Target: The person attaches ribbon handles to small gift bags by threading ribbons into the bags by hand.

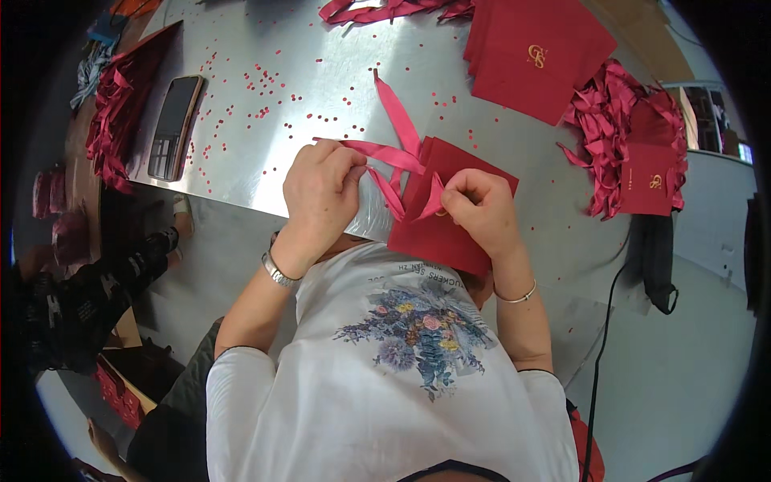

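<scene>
A flat red paper bag (446,233) lies at the table's near edge, in front of my body. Pink ribbons (399,112) come out from its left side; one strip points away across the metal top. My left hand (325,181) is closed, thumb against fingers, on a ribbon end left of the bag. Over the bag, my right hand (482,205) pinches another stretch of the ribbon (432,197), which is pulled taut and slanting. The fingertips hide the exact spots where the ribbon is held.
Several red bags (546,64) are stacked at the far right. Ribboned bags (642,165) hang over the right edge, and more (120,112) stand at the left. A phone (175,128) lies on the metal table (313,96) among red paper dots. A black cable (602,345) hangs at right.
</scene>
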Motion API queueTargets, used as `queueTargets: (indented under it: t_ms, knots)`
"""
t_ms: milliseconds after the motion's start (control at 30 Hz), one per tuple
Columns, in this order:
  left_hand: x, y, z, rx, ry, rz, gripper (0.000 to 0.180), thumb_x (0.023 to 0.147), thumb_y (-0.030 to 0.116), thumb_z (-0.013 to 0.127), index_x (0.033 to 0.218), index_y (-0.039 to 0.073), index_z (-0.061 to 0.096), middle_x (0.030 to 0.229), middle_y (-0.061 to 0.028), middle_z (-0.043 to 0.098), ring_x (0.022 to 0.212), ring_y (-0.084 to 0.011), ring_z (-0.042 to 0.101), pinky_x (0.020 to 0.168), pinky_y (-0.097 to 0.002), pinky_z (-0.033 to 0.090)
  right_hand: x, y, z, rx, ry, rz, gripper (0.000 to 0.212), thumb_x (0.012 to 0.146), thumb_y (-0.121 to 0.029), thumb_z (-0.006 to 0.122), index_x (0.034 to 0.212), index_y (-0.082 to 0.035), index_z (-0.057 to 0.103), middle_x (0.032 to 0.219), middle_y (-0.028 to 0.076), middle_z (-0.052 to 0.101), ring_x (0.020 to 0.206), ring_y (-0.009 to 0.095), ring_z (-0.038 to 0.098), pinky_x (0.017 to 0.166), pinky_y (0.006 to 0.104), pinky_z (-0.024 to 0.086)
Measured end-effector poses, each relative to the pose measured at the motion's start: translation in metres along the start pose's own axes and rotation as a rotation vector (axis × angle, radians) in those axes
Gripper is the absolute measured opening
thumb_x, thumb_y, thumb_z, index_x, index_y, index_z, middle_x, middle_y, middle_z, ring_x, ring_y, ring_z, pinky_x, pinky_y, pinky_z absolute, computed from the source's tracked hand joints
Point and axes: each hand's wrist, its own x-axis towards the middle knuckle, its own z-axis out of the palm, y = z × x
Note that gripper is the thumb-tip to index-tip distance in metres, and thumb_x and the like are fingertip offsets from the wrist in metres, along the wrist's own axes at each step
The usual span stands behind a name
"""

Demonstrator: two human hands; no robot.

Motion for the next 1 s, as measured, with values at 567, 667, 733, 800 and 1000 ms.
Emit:
queueTargets:
  t_ms: [567, 667, 733, 800, 1000]
  knots:
    - [0.035, -0.017, -0.02, 0.168, 0.093, -0.005, 0.006, 0.08, 0.008, 0.068, 0.084, 0.012, 0.067, 0.084, -0.004, 0.061, 0.084, -0.0254, 0.062, 0.066, -0.0385, 0.05, -0.009, 0.0, 0.004, -0.179, 0.064, -0.442, 0.015, 0.078, -0.003, 0.069, 0.07, 0.001, 0.057, 0.063, 0.006, 0.051, 0.052, 0.011, 0.046, 0.047, 0.0285, 0.034]
    - [0.032, -0.023, -0.018, 0.206, 0.04, -0.01, 0.004, 0.08, 0.01, 0.069, 0.083, 0.011, 0.067, 0.087, -0.004, 0.063, 0.083, -0.0263, 0.062, 0.066, -0.0381, 0.05, -0.009, 0.001, 0.004, -0.172, 0.036, -0.483, 0.016, 0.078, -0.003, 0.068, 0.07, 0.001, 0.056, 0.063, 0.006, 0.051, 0.052, 0.012, 0.046, 0.047, 0.0292, 0.035]
    - [0.024, -0.026, -0.02, 0.041, -0.024, -0.175, 0.012, 0.084, 0.008, 0.066, 0.096, 0.009, 0.068, 0.09, -0.0057, 0.065, 0.077, -0.0236, 0.063, 0.066, -0.0347, 0.05, -0.008, 0.003, 0.006, -0.154, 0.019, -0.513, 0.016, 0.078, -0.003, 0.068, 0.07, 0.001, 0.055, 0.063, 0.006, 0.051, 0.052, 0.013, 0.046, 0.047, 0.0294, 0.035]
    - [0.021, -0.02, -0.019, -0.265, 0.064, -0.364, 0.024, 0.088, 0.006, 0.063, 0.112, 0.006, 0.064, 0.092, -0.0084, 0.066, 0.069, -0.0191, 0.062, 0.064, -0.0313, 0.049, -0.007, 0.005, 0.008, -0.146, 0.083, -0.517, 0.016, 0.079, -0.003, 0.069, 0.07, 0.001, 0.056, 0.062, 0.006, 0.051, 0.052, 0.013, 0.047, 0.048, 0.0291, 0.035]
    - [-0.014, 0.032, -0.018, -0.241, -0.22, -0.184, 0.021, 0.089, 0.017, 0.064, 0.101, 0.0, 0.066, 0.09, -0.0193, 0.064, 0.084, -0.0355, 0.064, 0.072, -0.0404, 0.05, -0.007, 0.004, 0.001, -0.132, 0.228, -0.511, 0.011, 0.08, -0.007, 0.069, 0.074, -0.001, 0.061, 0.069, 0.012, 0.059, 0.061, 0.026, 0.06, 0.055, 0.0357, 0.047]
